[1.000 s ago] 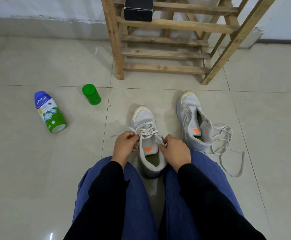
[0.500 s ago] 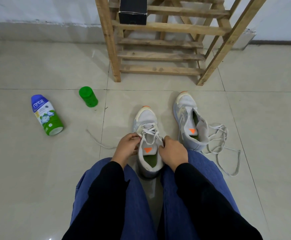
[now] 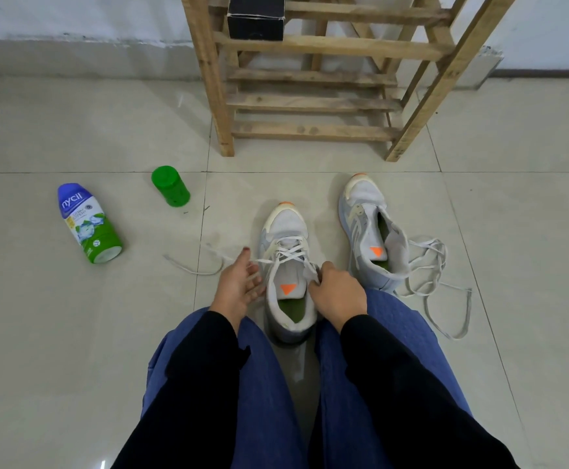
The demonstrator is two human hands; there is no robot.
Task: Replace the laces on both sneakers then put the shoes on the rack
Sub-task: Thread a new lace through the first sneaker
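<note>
The left hand point(image 3: 239, 286) lies spread and released, a white flat lace point(image 3: 289, 253) crossing its fingertips. The right hand point(image 3: 338, 294) pinches that lace at the grey-white mesh sneaker point(image 3: 284, 231) between the knees. The 2nd matching sneaker point(image 3: 366, 211) sits at 2 o'clock, a loose lace point(image 3: 423, 244) beside it. The slatted wooden rack point(image 3: 310, 103) stands at 12 o'clock and a green-and-blue plastic bottle point(image 3: 88, 225) lies at 10.

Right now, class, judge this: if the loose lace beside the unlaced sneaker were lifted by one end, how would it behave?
Probably floppy: the lace lies in slack loops on the floor. Likely light, being a thin flat strip. It may snag, since its loops cross each other beside the sneaker.
</note>
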